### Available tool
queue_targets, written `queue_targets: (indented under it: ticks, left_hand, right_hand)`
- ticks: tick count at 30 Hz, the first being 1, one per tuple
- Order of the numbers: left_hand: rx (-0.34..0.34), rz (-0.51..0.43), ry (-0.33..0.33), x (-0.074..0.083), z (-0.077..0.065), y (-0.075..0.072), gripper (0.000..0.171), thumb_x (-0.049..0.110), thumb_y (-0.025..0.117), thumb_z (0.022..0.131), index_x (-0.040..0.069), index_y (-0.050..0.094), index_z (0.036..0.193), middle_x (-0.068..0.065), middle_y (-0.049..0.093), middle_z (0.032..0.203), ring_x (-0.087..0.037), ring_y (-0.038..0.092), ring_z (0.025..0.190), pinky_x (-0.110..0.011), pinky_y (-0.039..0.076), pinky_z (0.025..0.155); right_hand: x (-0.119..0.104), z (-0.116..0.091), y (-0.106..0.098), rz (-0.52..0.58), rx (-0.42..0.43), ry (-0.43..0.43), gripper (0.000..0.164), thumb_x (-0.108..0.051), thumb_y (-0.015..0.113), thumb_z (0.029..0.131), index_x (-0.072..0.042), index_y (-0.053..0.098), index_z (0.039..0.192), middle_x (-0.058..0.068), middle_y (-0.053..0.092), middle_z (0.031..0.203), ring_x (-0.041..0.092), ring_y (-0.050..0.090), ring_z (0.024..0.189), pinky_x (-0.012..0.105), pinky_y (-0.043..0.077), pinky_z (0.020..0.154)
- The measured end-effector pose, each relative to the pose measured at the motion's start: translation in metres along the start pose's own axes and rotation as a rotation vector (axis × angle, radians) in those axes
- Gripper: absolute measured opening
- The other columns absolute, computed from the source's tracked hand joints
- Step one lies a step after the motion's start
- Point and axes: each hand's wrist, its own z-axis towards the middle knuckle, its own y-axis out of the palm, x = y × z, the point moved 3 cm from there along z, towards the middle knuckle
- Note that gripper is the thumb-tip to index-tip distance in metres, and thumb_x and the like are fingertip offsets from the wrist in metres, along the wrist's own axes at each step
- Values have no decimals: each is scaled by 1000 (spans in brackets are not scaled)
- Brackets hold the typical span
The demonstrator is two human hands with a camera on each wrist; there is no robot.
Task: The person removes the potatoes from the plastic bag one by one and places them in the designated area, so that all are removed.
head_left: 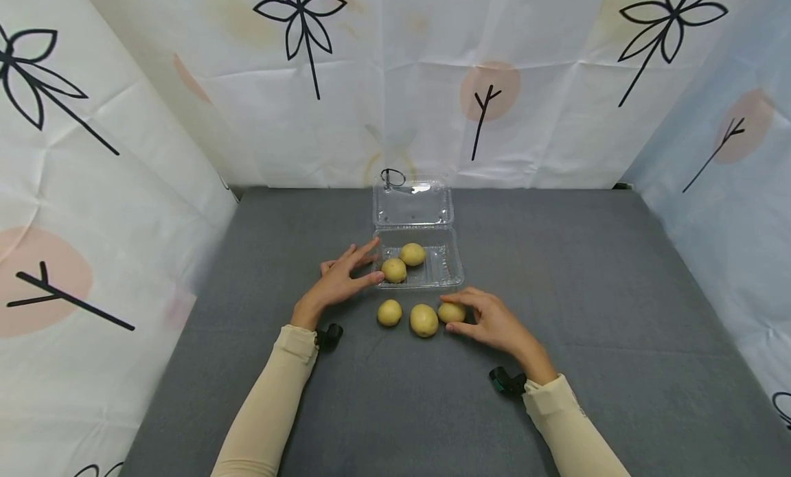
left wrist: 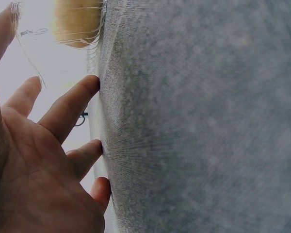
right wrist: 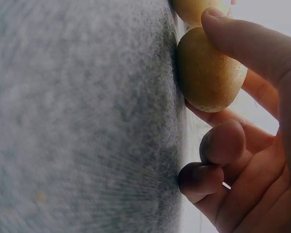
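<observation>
My right hand (head_left: 494,320) grips the rightmost potato (head_left: 450,312) in a row of three on the table, thumb on the near side and fingers behind. In the right wrist view that potato (right wrist: 208,73) sits on the cloth between thumb and fingers. Beside it lie a middle potato (head_left: 423,321) and a left potato (head_left: 389,313). A clear plastic clamshell box (head_left: 441,274) stands behind them with its lid raised back. Inside are two potatoes, a front one (head_left: 393,271) and a rear one (head_left: 412,254). Fingers spread, my left hand (head_left: 336,283) rests at the box's left edge.
The hinged clear lid (head_left: 413,206) leans back toward the rear curtain (head_left: 426,134). Grey cloth covers the table (head_left: 556,271). Patterned white curtains also hang at the left and right sides.
</observation>
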Motion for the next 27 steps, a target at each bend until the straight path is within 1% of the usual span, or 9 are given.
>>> queue_targets:
  ticks: [8, 14, 21, 27]
  left_hand:
    - [-1, -1, -1, 0, 0, 0, 77, 56, 63, 97, 50, 19, 160, 3, 50, 157, -27, 1, 161, -56, 11, 107]
    - [-2, -4, -1, 1, -1, -1, 76, 55, 63, 97, 51, 19, 159, 4, 49, 157, -27, 1, 162, -56, 10, 107]
    - [2, -5, 3, 1, 0, -1, 77, 55, 63, 97, 49, 20, 160, 3, 51, 156, -28, 2, 161, -56, 10, 106]
    - [2, -5, 4, 1, 0, -1, 77, 57, 63, 97, 50, 20, 160, 3, 51, 156, -28, 2, 161, -56, 11, 106]
  right_hand:
    - [-2, 0, 0, -10, -30, 34, 52, -25, 85, 85, -13, 69, 133, -2, 66, 105, 5, 44, 65, 22, 41, 61]
    - [-3, -1, 0, -17, -40, 45, 55, -26, 85, 85, -13, 68, 135, 0, 66, 109, 2, 44, 64, 22, 41, 60]
    - [-5, -1, 0, 6, -46, 69, 57, -27, 85, 85, -14, 67, 137, 5, 66, 120, 3, 46, 64, 23, 43, 60]
    - [-5, -3, -3, -1, -33, 56, 55, -26, 83, 86, -12, 66, 137, 7, 65, 126, 0, 44, 63, 22, 43, 59]
